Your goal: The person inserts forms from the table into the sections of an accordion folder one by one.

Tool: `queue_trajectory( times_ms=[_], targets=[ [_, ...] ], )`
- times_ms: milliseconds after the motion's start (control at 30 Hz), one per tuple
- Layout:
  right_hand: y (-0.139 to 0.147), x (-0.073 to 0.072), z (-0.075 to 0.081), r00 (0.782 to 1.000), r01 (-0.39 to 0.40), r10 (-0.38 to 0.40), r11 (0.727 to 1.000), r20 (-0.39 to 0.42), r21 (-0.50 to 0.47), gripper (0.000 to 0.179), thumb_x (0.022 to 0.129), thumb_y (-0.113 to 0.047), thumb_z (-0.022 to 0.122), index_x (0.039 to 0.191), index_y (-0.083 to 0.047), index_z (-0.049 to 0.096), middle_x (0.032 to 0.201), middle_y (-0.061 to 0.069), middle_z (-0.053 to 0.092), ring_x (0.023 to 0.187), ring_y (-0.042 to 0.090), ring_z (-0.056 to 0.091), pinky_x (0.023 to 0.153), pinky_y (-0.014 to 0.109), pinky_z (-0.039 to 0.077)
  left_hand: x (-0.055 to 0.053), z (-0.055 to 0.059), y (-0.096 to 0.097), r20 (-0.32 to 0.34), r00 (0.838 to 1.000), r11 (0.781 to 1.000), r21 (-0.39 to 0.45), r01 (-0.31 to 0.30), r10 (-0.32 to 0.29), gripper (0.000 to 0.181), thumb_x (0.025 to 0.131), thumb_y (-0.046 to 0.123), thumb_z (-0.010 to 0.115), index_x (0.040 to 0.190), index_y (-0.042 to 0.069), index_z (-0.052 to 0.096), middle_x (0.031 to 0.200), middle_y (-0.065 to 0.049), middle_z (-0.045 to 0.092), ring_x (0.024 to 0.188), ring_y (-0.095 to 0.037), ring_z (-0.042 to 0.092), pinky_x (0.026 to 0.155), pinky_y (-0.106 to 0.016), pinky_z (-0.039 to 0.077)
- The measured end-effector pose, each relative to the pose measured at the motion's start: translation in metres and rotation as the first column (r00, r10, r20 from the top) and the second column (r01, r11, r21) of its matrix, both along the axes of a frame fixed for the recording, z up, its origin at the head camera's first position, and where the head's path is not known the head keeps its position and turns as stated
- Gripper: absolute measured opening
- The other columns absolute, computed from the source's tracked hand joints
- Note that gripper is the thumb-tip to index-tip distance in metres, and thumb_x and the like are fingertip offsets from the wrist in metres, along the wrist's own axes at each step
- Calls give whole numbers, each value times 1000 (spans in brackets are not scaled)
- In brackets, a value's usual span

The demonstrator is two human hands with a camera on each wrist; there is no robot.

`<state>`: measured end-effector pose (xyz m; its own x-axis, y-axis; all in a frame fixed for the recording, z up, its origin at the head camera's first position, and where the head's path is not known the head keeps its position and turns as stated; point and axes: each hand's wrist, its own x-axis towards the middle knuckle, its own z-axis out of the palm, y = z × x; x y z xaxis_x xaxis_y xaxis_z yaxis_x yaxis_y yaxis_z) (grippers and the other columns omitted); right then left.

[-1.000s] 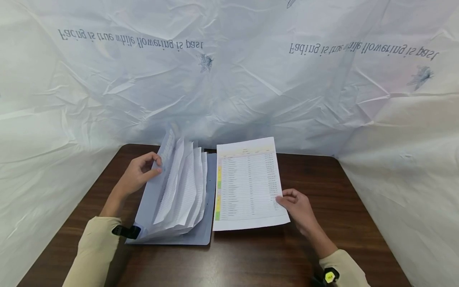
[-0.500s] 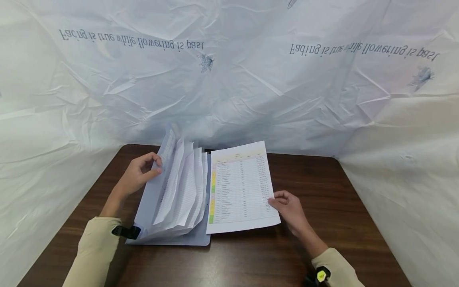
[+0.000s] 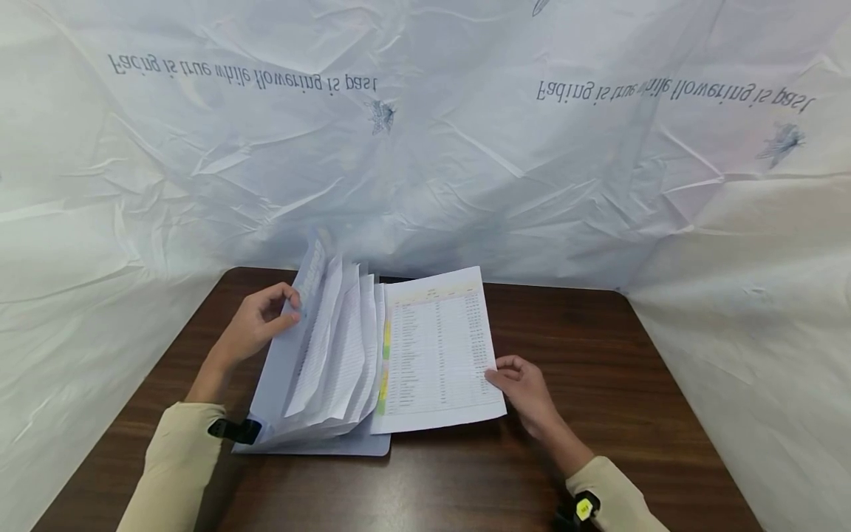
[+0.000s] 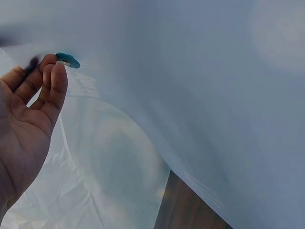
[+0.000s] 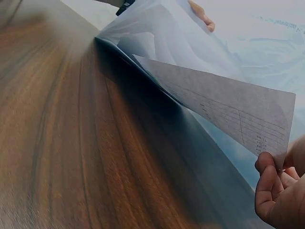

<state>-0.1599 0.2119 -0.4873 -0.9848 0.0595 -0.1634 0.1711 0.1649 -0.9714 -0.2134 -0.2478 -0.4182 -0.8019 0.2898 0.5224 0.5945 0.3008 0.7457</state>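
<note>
My left hand [image 3: 253,325] pinches the raised flap of a pale blue document folder [image 3: 278,380] at the left of the table. A small teal button [image 4: 71,60] shows at its fingertips in the left wrist view. Several loose printed sheets [image 3: 344,347] fan out inside the folder. In my right hand [image 3: 528,395] is a printed table sheet [image 3: 439,355] with yellow and green marks, pinched near its lower right edge. The sheet's left edge overlaps the folder's right side, beside the fanned papers. Seen from the right wrist, the sheet [image 5: 228,100] slants above the table.
The dark brown wooden table [image 3: 565,325] carries the folder. White plastic sheeting [image 3: 425,170] with printed words hangs behind it and along both sides. Black bands are on both wrists, the right one [image 3: 585,508] with a yellow mark.
My right hand has moved left with the printed sheet, from beside the folder until its left edge overlaps the folder. My left hand and the flap have stayed in place.
</note>
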Motion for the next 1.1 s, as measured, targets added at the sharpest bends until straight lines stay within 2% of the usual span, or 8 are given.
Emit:
queue_trajectory(
  times_ms=[267,633,867,1100],
  targets=[
    [-10,1,-7,1000,-18,19,999,17,-38,25,95,-8,69,115,3,60,100,16,74,82,23,71,68,34,56,0,-1,0,-5,1000,1000,-1,-9,9,17,89,-7,68,102,2,61,87,-2,54,68,-10,47,56,-27,38],
    [-24,5,-6,998,-38,41,998,53,-56,24,96,-13,69,114,1,61,98,13,76,79,20,69,65,32,48,-1,-2,-2,-2,1000,1000,-17,-13,13,17,90,-6,68,103,3,61,87,-2,54,65,-10,44,55,-28,38],
    [-31,6,-8,998,-26,31,995,53,-94,22,96,-10,69,113,1,61,97,13,75,78,19,68,66,32,50,-1,-1,-1,-8,1000,1000,-20,-2,2,16,91,-5,67,103,2,61,88,-2,55,67,-10,46,56,-27,39],
    [-44,11,-11,998,-32,38,990,41,-141,25,96,-12,70,114,3,60,98,13,75,78,17,68,67,31,50,-2,-3,0,-20,1000,1000,-23,-21,21,19,88,-7,68,103,3,61,88,-1,54,68,-10,47,56,-27,39]
  ],
)
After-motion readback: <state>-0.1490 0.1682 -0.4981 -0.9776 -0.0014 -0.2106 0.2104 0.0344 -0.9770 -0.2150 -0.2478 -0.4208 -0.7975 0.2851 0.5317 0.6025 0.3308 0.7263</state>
